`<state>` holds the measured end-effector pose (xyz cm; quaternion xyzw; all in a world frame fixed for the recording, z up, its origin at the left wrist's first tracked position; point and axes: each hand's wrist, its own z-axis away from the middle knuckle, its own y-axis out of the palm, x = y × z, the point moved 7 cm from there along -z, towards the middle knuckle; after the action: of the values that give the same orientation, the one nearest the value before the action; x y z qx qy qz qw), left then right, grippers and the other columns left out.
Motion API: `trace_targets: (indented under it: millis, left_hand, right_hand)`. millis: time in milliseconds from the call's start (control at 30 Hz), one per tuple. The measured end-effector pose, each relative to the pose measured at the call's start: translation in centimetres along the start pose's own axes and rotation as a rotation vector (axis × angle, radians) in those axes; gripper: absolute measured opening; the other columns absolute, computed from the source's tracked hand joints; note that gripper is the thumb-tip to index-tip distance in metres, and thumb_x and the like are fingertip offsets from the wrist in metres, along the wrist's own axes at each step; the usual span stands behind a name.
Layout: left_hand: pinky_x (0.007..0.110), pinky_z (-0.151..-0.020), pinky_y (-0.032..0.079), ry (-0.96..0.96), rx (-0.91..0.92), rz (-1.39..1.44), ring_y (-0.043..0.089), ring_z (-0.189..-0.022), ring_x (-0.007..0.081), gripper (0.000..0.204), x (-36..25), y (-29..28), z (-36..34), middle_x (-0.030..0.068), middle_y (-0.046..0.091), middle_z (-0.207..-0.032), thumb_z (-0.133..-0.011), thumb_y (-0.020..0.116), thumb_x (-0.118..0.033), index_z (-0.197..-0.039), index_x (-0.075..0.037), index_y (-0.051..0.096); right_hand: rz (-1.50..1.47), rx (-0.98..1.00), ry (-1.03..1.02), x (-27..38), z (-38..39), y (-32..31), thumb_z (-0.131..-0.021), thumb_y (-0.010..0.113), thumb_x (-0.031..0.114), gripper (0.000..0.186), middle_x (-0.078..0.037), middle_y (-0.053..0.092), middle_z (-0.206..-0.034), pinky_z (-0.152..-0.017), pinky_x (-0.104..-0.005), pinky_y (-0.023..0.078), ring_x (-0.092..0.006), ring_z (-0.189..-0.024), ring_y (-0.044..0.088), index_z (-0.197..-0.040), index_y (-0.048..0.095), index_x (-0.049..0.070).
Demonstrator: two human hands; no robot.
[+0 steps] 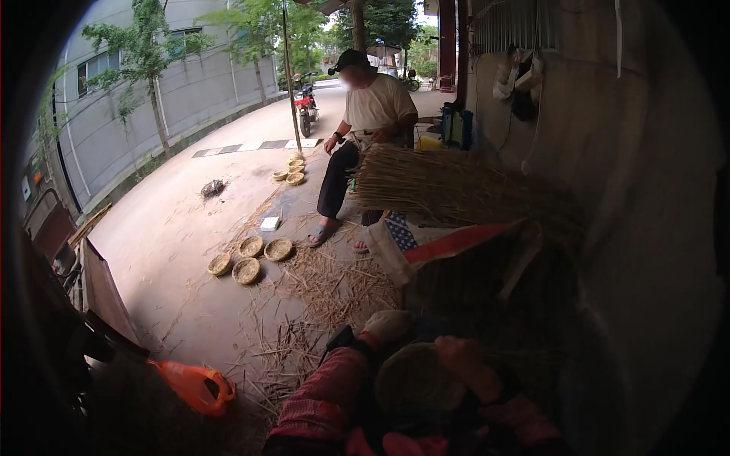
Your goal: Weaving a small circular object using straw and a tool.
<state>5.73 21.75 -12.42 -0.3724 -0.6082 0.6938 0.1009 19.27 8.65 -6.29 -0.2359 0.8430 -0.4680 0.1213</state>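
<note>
Low in front of me is a round woven straw basket, its shape dim in the shade. My left hand, in what looks like a pale glove, curls at the basket's far left edge. At the right side of the rim my right hand is closed, its fingers bent over the edge. Faint straw stalks seem to stretch rightward from it. Deep shadow hides the fingertips of both hands and the basket's underside.
Loose straw litters the ground ahead. Several small woven baskets lie left of it, more farther off. A seated person is beside a large stalk bundle. A sack stands before me, an orange bag lower left.
</note>
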Motion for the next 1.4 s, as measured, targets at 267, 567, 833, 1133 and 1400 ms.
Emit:
trace_targets:
  millis: [267,567,833,1133,1400]
  left_hand:
    - [0.05,-0.085,0.056,-0.036,0.064,-0.04,0.072,-0.1,0.0385,0.034,-0.5,-0.2,0.0,0.0193,0.074,-0.104,-0.096,0.054,-0.034,-0.108,-0.01,0.074]
    - [0.049,-0.09,0.054,-0.088,0.069,0.018,0.071,-0.104,0.0388,0.032,-1.1,-1.0,0.1,0.0206,0.073,-0.107,-0.094,0.054,-0.031,-0.106,-0.01,0.075]
    - [0.049,-0.091,0.054,-0.116,0.103,-0.021,0.07,-0.106,0.0383,0.034,-1.6,-1.2,0.5,0.0214,0.073,-0.109,-0.094,0.055,-0.033,-0.108,-0.01,0.075]
    - [0.048,-0.088,0.054,-0.143,0.026,-0.014,0.071,-0.101,0.037,0.029,-0.1,0.0,-0.2,0.019,0.074,-0.104,-0.094,0.056,-0.026,-0.104,-0.008,0.075]
    - [0.049,-0.092,0.053,-0.082,0.093,-0.03,0.07,-0.107,0.0385,0.037,-0.6,-0.3,-0.2,0.0207,0.073,-0.111,-0.095,0.052,-0.032,-0.114,-0.01,0.074]
  right_hand:
    - [0.005,0.029,-0.031,-0.1,0.0,-0.4,-0.097,0.062,0.033,0.021,-0.004,0.059,-0.073,-0.052,-0.0415,0.054,-0.0254,-0.064,0.067,-0.087,0.053,0.016]
    - [-0.005,0.03,-0.006,-0.2,0.3,0.3,-0.098,0.061,0.031,0.02,-0.005,0.058,-0.074,-0.052,-0.0413,0.053,-0.025,-0.063,0.066,-0.088,0.053,0.016]
    - [0.009,0.043,-0.019,0.1,-0.2,-1.3,-0.099,0.059,0.03,0.019,-0.005,0.059,-0.075,-0.052,-0.041,0.054,-0.0248,-0.064,0.066,-0.089,0.053,0.015]
    - [-0.029,-0.007,-0.036,-0.2,0.0,-1.1,-0.093,0.057,0.019,0.007,-0.003,0.059,-0.075,-0.052,-0.0421,0.054,-0.0242,-0.064,0.066,-0.088,0.054,0.017]
    - [-0.006,-0.027,0.005,-0.6,0.2,-0.1,-0.096,0.061,0.031,0.015,-0.003,0.06,-0.073,-0.05,-0.0418,0.054,-0.0241,-0.063,0.068,-0.089,0.055,0.018]
